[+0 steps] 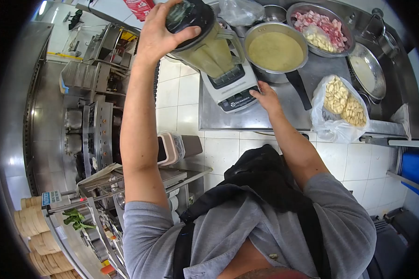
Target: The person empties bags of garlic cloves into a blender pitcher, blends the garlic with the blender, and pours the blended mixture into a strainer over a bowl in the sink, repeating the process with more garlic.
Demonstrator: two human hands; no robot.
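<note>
A blender (226,86) with a white base stands at the left end of the steel counter, its clear jar (212,53) holding a pale green-yellow mixture. My left hand (160,39) grips the black lid (191,21) from above, thumb and fingers spread around it. Down at the base's front right corner, my right hand (269,98) has its thumb and fingers closed on the control area; the exact part under them is hidden. Beside the blender sits a saucepan (275,51) of similar yellowish liquid, its black handle (299,90) pointing toward me.
Behind the saucepan stands a steel bowl (295,8) of raw meat and peeled garlic. A plastic bag (333,125) of peeled garlic lies near the counter's front right edge. A strainer (368,69) rests by the sink. Shelving with utensils (97,209) is on my left.
</note>
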